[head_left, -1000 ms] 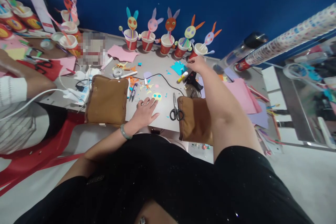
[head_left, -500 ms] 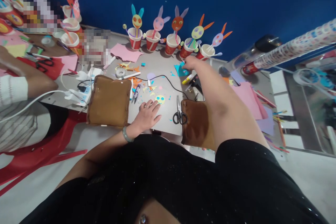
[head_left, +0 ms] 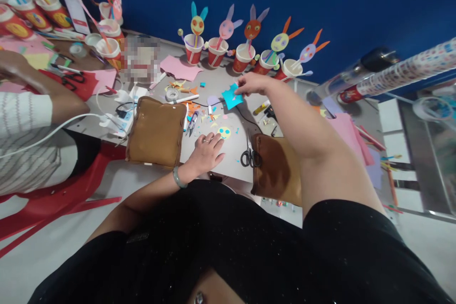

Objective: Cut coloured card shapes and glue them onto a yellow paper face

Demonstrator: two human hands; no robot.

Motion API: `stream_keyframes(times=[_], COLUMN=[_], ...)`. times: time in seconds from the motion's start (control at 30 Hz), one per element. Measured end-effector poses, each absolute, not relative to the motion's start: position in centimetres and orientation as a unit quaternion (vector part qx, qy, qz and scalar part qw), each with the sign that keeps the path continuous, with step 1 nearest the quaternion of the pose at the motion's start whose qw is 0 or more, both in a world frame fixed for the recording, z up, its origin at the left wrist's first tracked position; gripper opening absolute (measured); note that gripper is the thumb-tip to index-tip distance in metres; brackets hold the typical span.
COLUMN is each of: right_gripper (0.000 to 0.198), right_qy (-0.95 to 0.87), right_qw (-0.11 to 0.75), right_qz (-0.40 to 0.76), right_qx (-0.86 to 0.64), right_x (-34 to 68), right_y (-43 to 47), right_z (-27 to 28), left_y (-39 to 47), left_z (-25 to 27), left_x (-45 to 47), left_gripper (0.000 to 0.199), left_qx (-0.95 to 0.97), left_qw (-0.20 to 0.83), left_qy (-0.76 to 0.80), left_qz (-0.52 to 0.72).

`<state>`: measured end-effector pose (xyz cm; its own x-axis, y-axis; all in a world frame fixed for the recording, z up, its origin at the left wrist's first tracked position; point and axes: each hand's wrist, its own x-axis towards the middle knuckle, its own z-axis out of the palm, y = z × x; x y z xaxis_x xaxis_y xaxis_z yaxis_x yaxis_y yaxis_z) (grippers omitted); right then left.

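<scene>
Between the fingertips of my right hand [head_left: 251, 84] is a sheet of blue paper [head_left: 232, 97], raised over the table. My left hand [head_left: 206, 153] lies flat with its fingers spread on the table. Its fingertips touch the edge of a small yellow paper face [head_left: 223, 133] with blue eyes. Scissors with black handles [head_left: 251, 156] rest to the right of the left hand. Thread snips [head_left: 193, 122] lie to its left, among scraps of coloured paper.
Paper cups with rabbit-faced figures [head_left: 245, 59] line the wall. Brown cushioned pads [head_left: 154, 132] flank the work spot. A tape roll [head_left: 172, 94], a black cable and a yellow marker [head_left: 261, 107] lie behind. At left, another person's arm [head_left: 46, 80] rests by red paper.
My right hand has picked up the blue paper and drawn it leftward, off the spot by the cups. My left hand stays by the yellow face. The view has shifted slightly.
</scene>
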<state>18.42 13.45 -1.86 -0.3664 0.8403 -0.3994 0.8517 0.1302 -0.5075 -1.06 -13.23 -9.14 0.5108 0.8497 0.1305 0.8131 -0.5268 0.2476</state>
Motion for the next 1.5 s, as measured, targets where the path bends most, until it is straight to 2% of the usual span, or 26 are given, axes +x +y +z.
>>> stream_keyframes(times=[0.13,0.27,0.4,0.53,0.73,0.83,1.0,1.07,1.3,1.5], right_gripper=[0.03,0.03,0.032,0.035,0.022,0.016,0.026,0.028,0.032,0.035], right_qy=[0.728,0.72,0.72,0.715,0.698,0.714,0.818,0.833,0.801,0.748], right_qw=[-0.008,0.023,0.035,0.005,-0.016,-0.01,-0.038,-0.045,-0.068,-0.147], right_qz=[-0.44,-0.499,-0.496,-0.491,-0.52,-0.483,-0.302,-0.265,-0.271,-0.327], right_qx=[0.526,0.482,0.483,0.499,0.492,0.507,0.488,0.483,0.529,0.558], right_x=[14.0,10.8,9.3,8.9,9.2,9.8,12.5,14.2,20.2,23.9], right_y=[10.3,7.4,5.5,4.8,4.2,3.6,1.8,0.8,-3.6,-7.8], right_z=[-1.5,-2.1,-3.2,-4.1,-3.8,-3.3,-2.1,-1.5,-0.9,-1.8], left_y=[-13.2,-13.7,-14.5,-14.0,-9.5,-7.5,-6.2,-6.1,-5.9,-6.2], left_z=[-8.9,-8.7,-8.1,-6.4,-4.0,-4.0,-5.0,-5.4,-6.1,-5.8], left_x=[-1.0,-1.0,-1.4,-3.3,-6.5,-6.9,-6.9,-6.7,-6.1,-5.9], left_gripper=[0.049,0.046,0.036,0.032,0.029,0.028,0.02,0.02,0.032,0.037], left_qx=[0.866,0.871,0.87,0.824,0.756,0.758,0.768,0.772,0.775,0.776], left_qw=[0.074,0.071,0.089,0.089,0.06,0.068,0.072,0.063,0.077,0.075], left_qy=[0.48,0.471,0.463,0.537,0.64,0.644,0.634,0.631,0.627,0.626], left_qz=[0.114,0.124,0.146,0.155,0.122,0.085,0.051,0.05,0.031,0.022])
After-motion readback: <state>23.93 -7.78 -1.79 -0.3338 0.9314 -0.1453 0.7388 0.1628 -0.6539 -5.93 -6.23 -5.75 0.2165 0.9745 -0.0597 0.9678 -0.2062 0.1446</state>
